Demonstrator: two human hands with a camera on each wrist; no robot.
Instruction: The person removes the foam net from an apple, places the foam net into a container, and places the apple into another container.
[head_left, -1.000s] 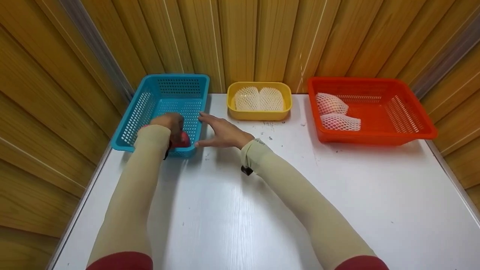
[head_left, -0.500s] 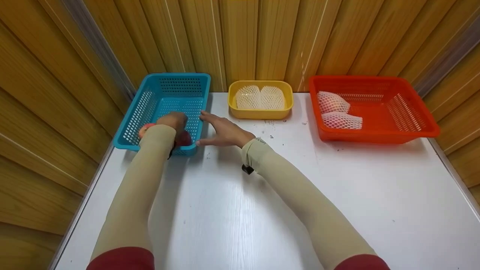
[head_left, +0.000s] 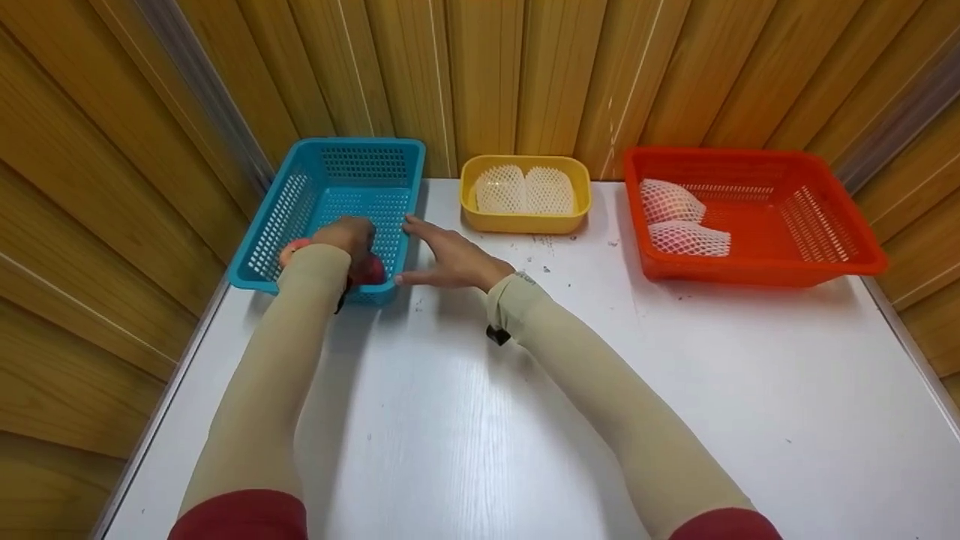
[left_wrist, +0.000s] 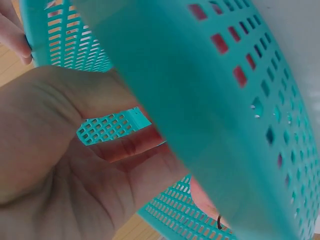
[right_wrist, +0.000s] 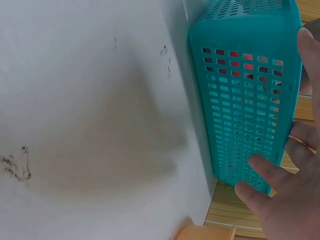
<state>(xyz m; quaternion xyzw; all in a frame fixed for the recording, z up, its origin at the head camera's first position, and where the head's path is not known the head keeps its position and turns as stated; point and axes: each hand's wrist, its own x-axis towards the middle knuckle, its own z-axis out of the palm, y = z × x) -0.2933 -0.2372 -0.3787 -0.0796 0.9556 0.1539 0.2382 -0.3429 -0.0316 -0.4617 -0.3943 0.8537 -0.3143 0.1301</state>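
My left hand [head_left: 346,236] reaches down into the front of the blue basket [head_left: 255,283], its fingers curled around a red apple [head_left: 373,270]. Much of this grip is hidden behind the basket's front wall in the left wrist view, where red shows through the holes. A lighter, pinkish apple [head_left: 292,251] lies in the basket left of that wrist; its stem end shows in the left wrist view. With thumb and fingers spread, my right hand [head_left: 459,260] rests its fingertips at the basket's right rim and outer side.
A yellow container [head_left: 525,223] holding white foam fruit nets [head_left: 549,191] stands at the back middle. To the right is a red basket [head_left: 757,271] with two net-wrapped fruits [head_left: 671,201] at its left end. Wood-panelled walls [head_left: 555,75] enclose the white table [head_left: 465,427].
The left hand shifts slightly over the red apple inside the basket, and more of the lighter apple shows beside the wrist. The right hand stays at the rim. The view tilts slightly.
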